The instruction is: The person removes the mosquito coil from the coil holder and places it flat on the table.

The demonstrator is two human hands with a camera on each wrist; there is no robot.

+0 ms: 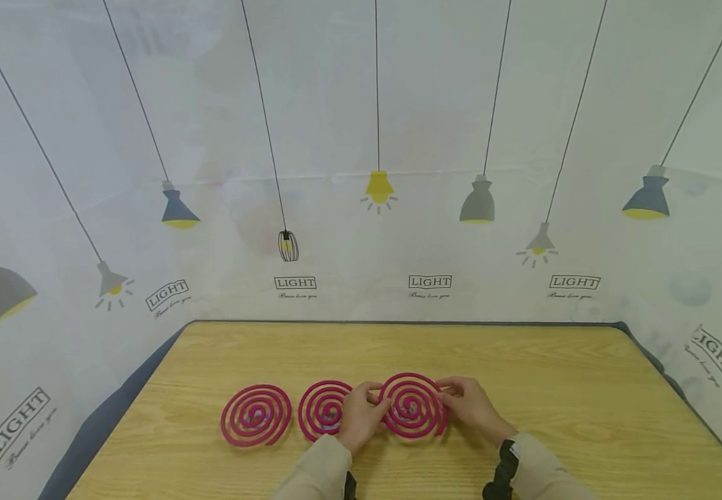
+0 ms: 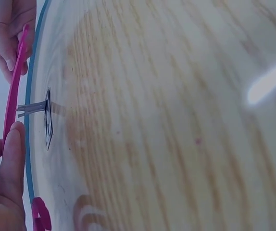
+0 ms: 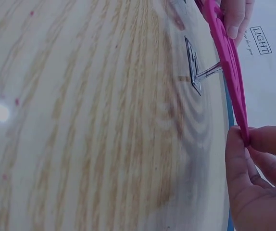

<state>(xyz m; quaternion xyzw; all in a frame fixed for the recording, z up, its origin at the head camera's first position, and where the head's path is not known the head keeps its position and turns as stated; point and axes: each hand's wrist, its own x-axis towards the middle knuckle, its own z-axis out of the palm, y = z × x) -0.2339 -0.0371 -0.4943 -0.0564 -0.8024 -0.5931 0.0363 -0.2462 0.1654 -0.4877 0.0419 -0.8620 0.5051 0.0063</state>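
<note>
Left coil: This coil is at the left end of the row on the counter, neither hand on it; what bears it is too small for me to make out.
Middle coil: This one sits just beside the first, my left hand hiding part of its right rim. The gap spares the rims from knocking, I'd judge.
Left grip: My left grip pinches the right coil's left rim between thumb and fingers.
Right coil: The coil in hand is right of the other two, held off the counter between my two grips. I judge I hold opposite rims to steady it evenly, since so thin a spiral could sag or snap.
Stand: A metal stand lies with its plate on the counter and its prong up under that coil, probably to bear it near the middle. Whether the prong has caught, I cannot tell.
Right grip: My right grip pinches the right rim, thumb against fingers.
Wall: Behind the counter, the printed wall runs from side to side.
Counts: Three coils, one stand plainly seen, two grips; on the wall, nine lamps and six LIGHT signs in the head view.
</note>
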